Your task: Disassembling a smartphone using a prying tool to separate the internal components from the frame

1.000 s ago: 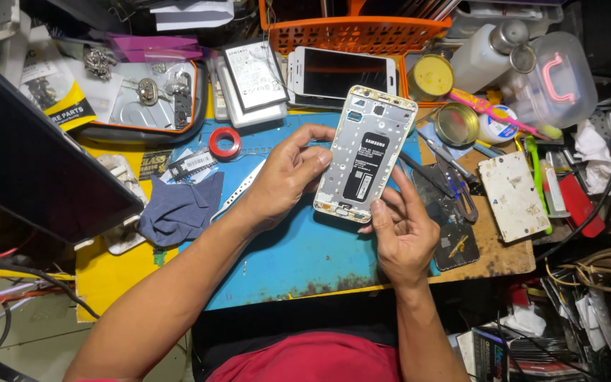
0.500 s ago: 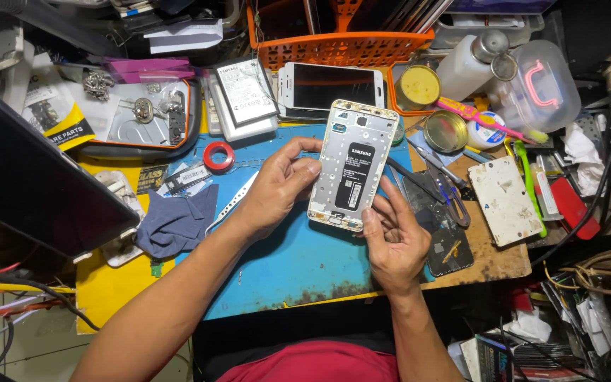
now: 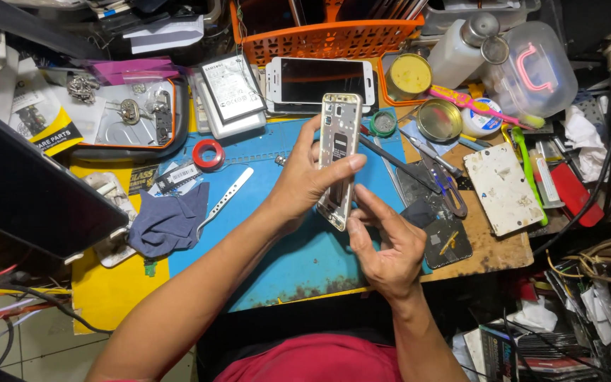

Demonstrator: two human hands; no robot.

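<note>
Opened pale gold phone frame [image 3: 339,159], back cover off and innards bare, raised edge-on above blue mat on tabletop [image 3: 298,262]. Clamped in left hand [image 3: 304,185]; right hand [image 3: 385,247] loosely curled, fingertips at lower edge. Reassembly seemingly yet to do.

A: Open room? Bare blue mat [image 3: 298,265] below and left of the hands, toward the near edge.

B: Left side: dark cloth [image 3: 169,218], white pry tool [image 3: 225,201] and red tape roll [image 3: 208,154] lie on the mat. Big black slab [image 3: 33,191] blocks the far left.

A: Behind: white phone [image 3: 319,79] and orange basket [image 3: 327,39] wall the back.

B: Right: tweezers [image 3: 433,157], tins [image 3: 438,119], white board [image 3: 503,187] crowd together; no clear lane there.
</note>
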